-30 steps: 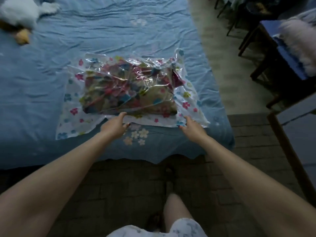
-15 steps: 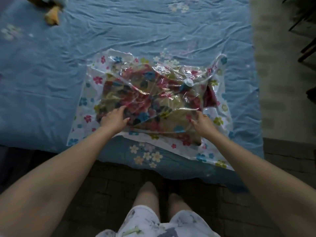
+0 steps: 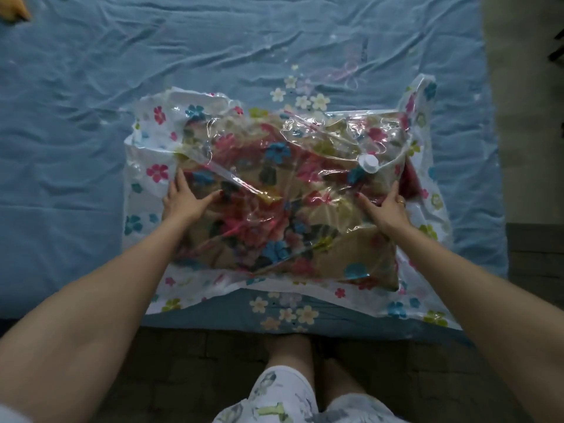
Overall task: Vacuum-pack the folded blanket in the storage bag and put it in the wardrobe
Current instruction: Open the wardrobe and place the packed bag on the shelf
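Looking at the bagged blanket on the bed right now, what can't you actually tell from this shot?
Head view, the only one:
- Whether the storage bag is sealed: no zip strip can be picked out among the glare and creases.
- Whether the white valve is capped tight: too small.
- The underside of the blanket: hidden by its own bulk.
- How hard the left hand and right hand press.
- The wardrobe: out of frame.

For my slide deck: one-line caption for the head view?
Both hands, left and right, press flat on the storage bag holding the folded blanket.
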